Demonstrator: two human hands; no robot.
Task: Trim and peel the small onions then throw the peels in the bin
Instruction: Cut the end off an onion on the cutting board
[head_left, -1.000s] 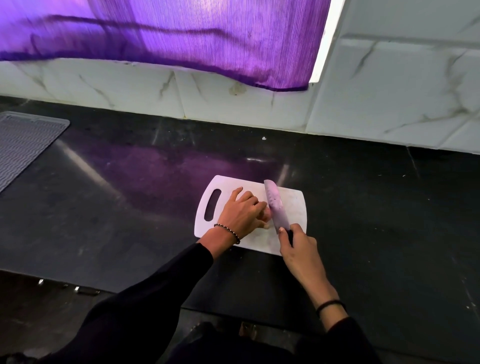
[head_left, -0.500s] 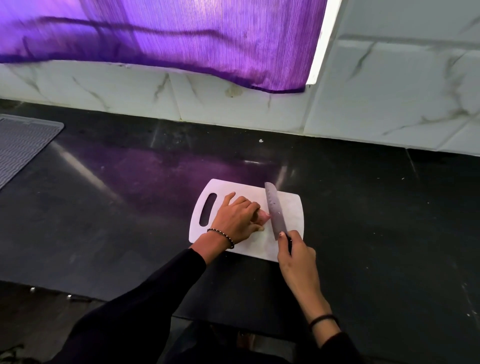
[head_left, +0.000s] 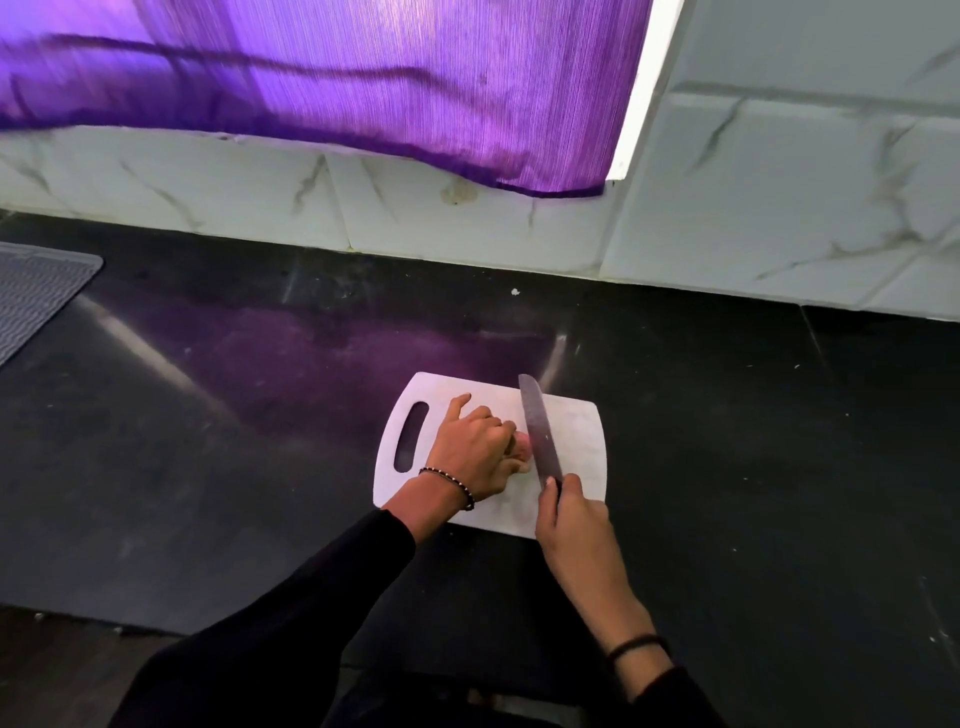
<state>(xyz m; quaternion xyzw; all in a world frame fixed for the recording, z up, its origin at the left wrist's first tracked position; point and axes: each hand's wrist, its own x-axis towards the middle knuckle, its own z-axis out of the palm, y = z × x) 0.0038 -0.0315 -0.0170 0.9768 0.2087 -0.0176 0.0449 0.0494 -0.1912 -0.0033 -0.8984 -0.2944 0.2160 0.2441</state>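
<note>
While the knife (head_left: 540, 431) sits this close to those curled fingers (head_left: 511, 434), a slip means a cut.
Left hand (head_left: 475, 449) clamps what's probably a small onion (head_left: 521, 451), mostly hidden; right hand (head_left: 571, 514) is wrapped tight on the handle at 5 o'clock on the cutting board (head_left: 582, 441).

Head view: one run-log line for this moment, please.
step: trimming onion | left hand: pinning onion on cutting board | right hand: grip on knife, blade beside fingertips | bin: not visible

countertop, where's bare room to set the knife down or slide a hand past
Bare black countertop runs right of the cutting board up to the tiled wall, and left of it between the board's handle slot and the grey ribbed mat. The board itself is crowded: left hand covers something pinkish, right hand holds the knife beside it.
</note>
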